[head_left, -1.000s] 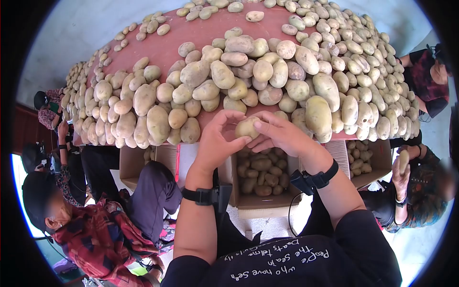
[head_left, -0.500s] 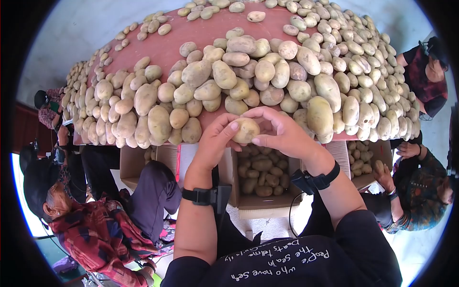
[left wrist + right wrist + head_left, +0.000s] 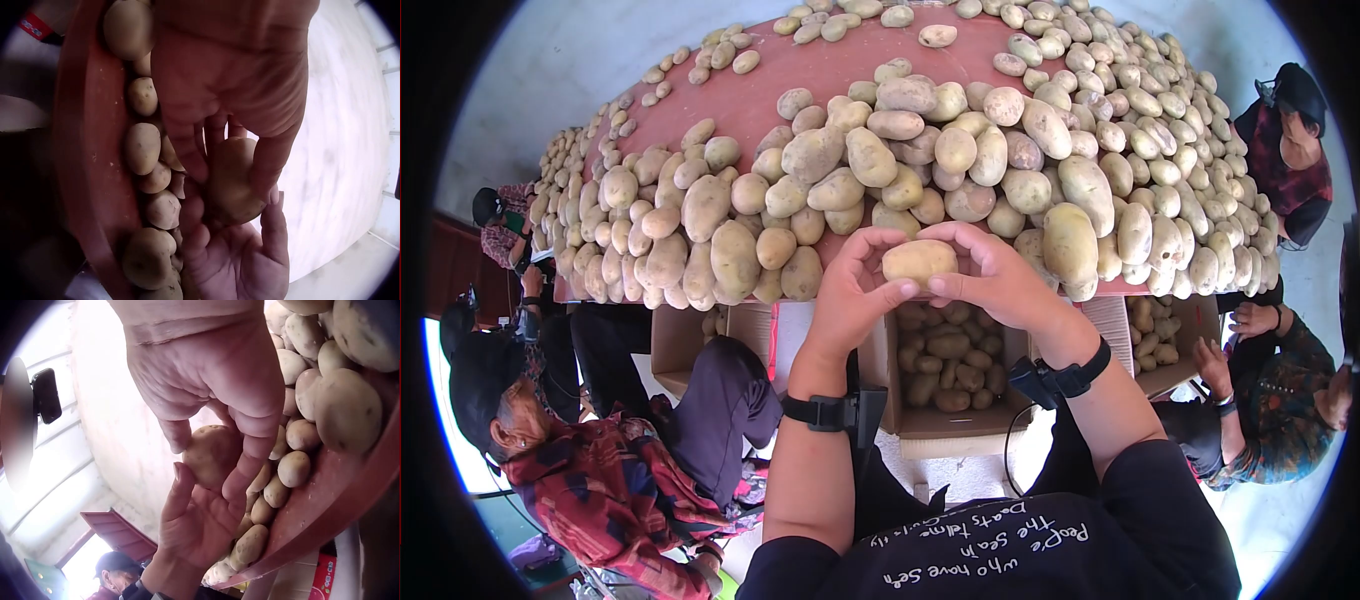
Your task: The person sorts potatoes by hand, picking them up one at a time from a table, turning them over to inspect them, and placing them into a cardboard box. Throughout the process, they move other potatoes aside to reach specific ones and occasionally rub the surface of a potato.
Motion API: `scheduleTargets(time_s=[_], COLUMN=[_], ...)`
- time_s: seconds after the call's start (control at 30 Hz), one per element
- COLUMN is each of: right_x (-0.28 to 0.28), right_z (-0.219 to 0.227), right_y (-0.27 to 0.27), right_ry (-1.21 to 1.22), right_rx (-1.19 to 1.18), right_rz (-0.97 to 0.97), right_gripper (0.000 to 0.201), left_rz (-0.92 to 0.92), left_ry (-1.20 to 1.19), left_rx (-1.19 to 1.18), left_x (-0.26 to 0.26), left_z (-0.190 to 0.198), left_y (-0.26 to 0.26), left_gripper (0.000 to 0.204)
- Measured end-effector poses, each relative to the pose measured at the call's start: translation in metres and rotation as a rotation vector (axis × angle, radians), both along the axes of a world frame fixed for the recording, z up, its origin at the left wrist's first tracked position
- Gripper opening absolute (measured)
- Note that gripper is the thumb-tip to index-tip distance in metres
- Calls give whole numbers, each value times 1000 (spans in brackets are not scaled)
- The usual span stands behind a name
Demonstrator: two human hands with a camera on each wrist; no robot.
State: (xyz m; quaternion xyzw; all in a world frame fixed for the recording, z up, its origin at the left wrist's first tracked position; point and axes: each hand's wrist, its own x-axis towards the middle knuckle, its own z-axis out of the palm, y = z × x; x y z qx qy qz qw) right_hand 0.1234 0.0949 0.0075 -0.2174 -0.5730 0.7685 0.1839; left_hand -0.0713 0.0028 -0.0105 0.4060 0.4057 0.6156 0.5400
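Observation:
One potato (image 3: 920, 262) is held between both hands just above the table's near edge. My left hand (image 3: 852, 295) grips its left end with thumb and curled fingers, and my right hand (image 3: 1003, 283) holds its right end the same way. In the left wrist view, the potato (image 3: 234, 181) lies between the left hand (image 3: 231, 81) and the right hand below it. The right wrist view has the potato (image 3: 214, 456) under the right hand (image 3: 206, 369), fingers bent around its side. Many potatoes (image 3: 868, 157) are heaped on the red table (image 3: 750, 90) beyond the hands.
An open cardboard box (image 3: 945, 424) of potatoes stands below the hands, with another box (image 3: 675, 350) to the left and one (image 3: 1195, 340) to the right. People sit on both sides: a patterned red sleeve (image 3: 590, 490) at left, a patterned shirt (image 3: 1280, 400) at right.
The held potato has been turned between my hands and now lies lengthwise from left to right. At right, the neighbouring person's hand has moved and no longer shows a potato.

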Motion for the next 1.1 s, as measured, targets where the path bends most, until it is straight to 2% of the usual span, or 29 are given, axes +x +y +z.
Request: scheduleTargets(time_s=[0.1, 0.2, 0.3, 0.43, 0.47, 0.57, 0.6, 0.7, 0.8, 0.93, 1.0, 1.1], right_x=[-1, -1, 0, -2, -2, -1, 0, 1, 1, 1, 1, 2], right_z=[6, 3, 8, 1, 2, 6, 7, 19, 21, 18, 15, 17], right_y=[-4, -2, -1, -1, -2, -6, -5, -6, -7, -6, -6, -6], right_ry=[18, 17, -40, -125, -150, -223, -244, -275, -251, -181, -160, -141], right_rx=[122, 155, 88, 26, 44, 89, 112, 143, 207, 367, 350, 373], right_rz=[-63, -61, -39, 9, 38, 75, 92, 157, 219, 276, 293, 344], right_gripper=[57, 57, 57, 51, 49, 44, 44, 42, 40, 41, 43, 47], left_rz=[-6, -53, -29, -99, -50, 354, 568, 1009, 1322, 1347, 1343, 1321], left_ry=[-36, 71, 18, 17, 7, 354, 465, 605, 1075, 1348, 1423, 1364], left_rx=[-169, -229, -40, -41, -27, 95, 84, 69, 94, -37, -109, -298], left_x=[-6, -10, -1, -5, -4, -12, -15, -36, -55, -65, -71, -71], left_z=[-1, 3, 1, 0, 0, 3, 3, -1, 1, 11, 4, 1], left_y=[0, -1, -1, -2, -3, -6, -6, -8, -18, -27, -27, -28], left_gripper=[52, 50, 47, 38, 28, 19, 12, 16, 28, 50, 58, 68])
